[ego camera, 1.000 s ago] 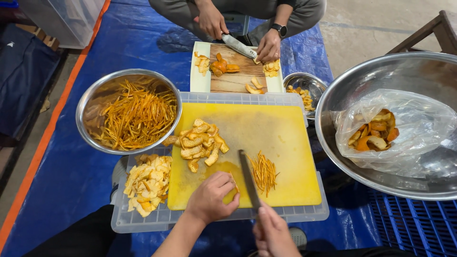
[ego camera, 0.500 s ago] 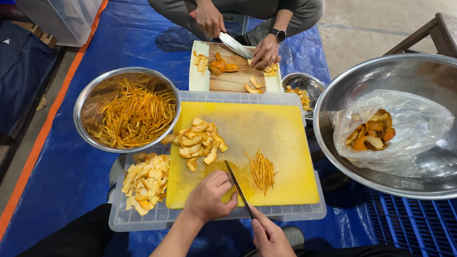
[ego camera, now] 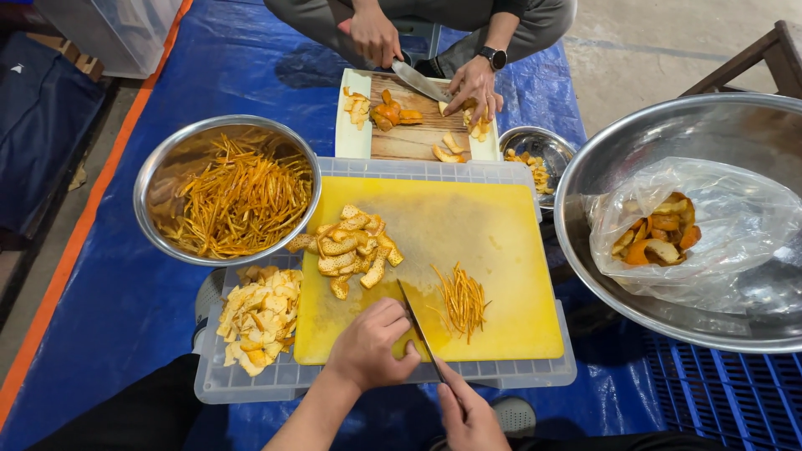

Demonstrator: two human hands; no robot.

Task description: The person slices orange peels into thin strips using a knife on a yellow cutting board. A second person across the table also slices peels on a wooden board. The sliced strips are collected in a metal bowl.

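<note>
The right hand (ego camera: 468, 413), closed around the knife (ego camera: 420, 330), has drawn its blade back beside the left hand (ego camera: 368, 347), which presses curled fingers over peel on the yellow board (ego camera: 493, 230), leaving cut strips (ego camera: 461, 299) just beyond the blade

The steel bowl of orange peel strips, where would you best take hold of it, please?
Grip the steel bowl by its rolled rim on the left side, coming from over the blue tarp. That edge is bare; the right edge overlaps the white crate and the yellow cutting board.
</note>
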